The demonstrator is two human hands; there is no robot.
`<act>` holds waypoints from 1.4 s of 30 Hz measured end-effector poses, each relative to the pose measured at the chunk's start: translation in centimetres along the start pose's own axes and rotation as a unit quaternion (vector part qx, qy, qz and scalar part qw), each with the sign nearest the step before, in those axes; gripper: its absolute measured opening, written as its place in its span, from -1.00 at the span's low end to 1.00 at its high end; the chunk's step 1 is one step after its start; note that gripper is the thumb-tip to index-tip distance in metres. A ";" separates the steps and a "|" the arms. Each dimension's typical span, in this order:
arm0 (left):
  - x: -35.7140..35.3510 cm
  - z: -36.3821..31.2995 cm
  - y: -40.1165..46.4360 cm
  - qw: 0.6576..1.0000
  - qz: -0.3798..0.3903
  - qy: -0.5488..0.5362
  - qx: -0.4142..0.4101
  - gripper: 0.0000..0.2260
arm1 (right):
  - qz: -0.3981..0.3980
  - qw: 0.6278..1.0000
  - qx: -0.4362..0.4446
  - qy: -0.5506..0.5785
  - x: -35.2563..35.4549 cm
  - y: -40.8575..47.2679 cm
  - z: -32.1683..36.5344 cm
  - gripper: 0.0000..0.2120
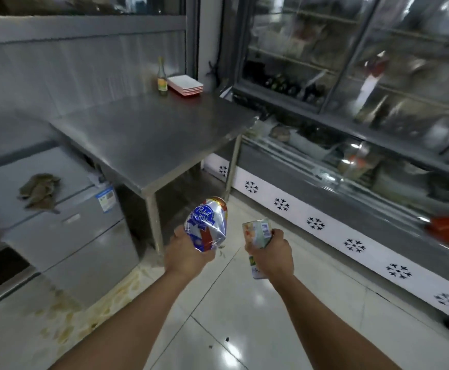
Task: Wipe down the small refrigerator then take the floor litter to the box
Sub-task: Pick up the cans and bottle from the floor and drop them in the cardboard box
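Two bare forearms reach up from the bottom of the frame over a glossy white tiled floor (244, 311). The left hand (184, 256), just left of center, curls its fingers around the lower end of a crumpled beer can (207, 222) printed in silver, blue and red. The right hand (272, 253), just right of center, grips a second can (258, 236) with a pale label and a barcode; the can's lower end shows below the fist. The two cans are near each other but apart.

At the left edge stands the small refrigerator (65, 228), silver with two doors and a blue sticker near its upper right corner. A crumpled brownish rag (39, 192) lies on its top. Just right of it, in the center, is a stainless steel surface (148, 137) on legs, carrying a bottle (162, 78) and a stack of flat trays (185, 85) at its far end. A glass-fronted display cooler (351, 102) fills the right side. Yellowish stains mark the floor at lower left.
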State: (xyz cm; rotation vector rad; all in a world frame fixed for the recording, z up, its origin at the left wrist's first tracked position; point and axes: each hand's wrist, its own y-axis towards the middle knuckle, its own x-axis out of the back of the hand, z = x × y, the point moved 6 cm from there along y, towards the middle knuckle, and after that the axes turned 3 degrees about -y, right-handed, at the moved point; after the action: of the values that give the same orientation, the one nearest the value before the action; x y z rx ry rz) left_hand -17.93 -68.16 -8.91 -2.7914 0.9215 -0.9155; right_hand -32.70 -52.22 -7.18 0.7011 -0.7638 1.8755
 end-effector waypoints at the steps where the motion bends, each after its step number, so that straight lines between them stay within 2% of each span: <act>1: 0.1 -1.3 -0.2 1.000 0.011 -0.002 -0.014 -0.20 | -0.014 1.000 -0.011 0.004 1.5 -0.6 0.1 -0.49; 10: -3.4 -12.3 -4.5 0.980 0.106 -0.001 -0.167 -0.24 | -0.156 0.983 -0.087 0.044 14.4 -6.4 -3.7 -0.48; 16: -10.9 -18.7 -11.5 0.953 0.186 0.008 -0.237 -0.26 | -0.244 0.952 -0.175 0.058 23.7 -12.2 -11.9 -0.47; 22: -20.2 -23.7 -22.2 0.918 0.261 0.015 -0.299 -0.30 | -0.342 0.908 -0.228 0.072 33.0 -19.7 -21.9 -0.51; 33: -38.6 -32.2 -44.2 0.861 0.381 -0.026 -0.336 -0.35 | -0.425 0.847 -0.312 0.069 50.8 -31.5 -41.8 -0.45; 42: -52.4 -38.6 -55.6 0.814 0.448 -0.024 -0.370 -0.34 | -0.466 0.805 -0.358 0.073 61.7 -35.0 -53.7 -0.46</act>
State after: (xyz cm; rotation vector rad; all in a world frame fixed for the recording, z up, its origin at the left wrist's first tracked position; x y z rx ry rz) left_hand -44.11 11.42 8.61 -2.1987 2.6785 -0.3379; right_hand -31.44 34.75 11.42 0.3138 -0.7499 0.6365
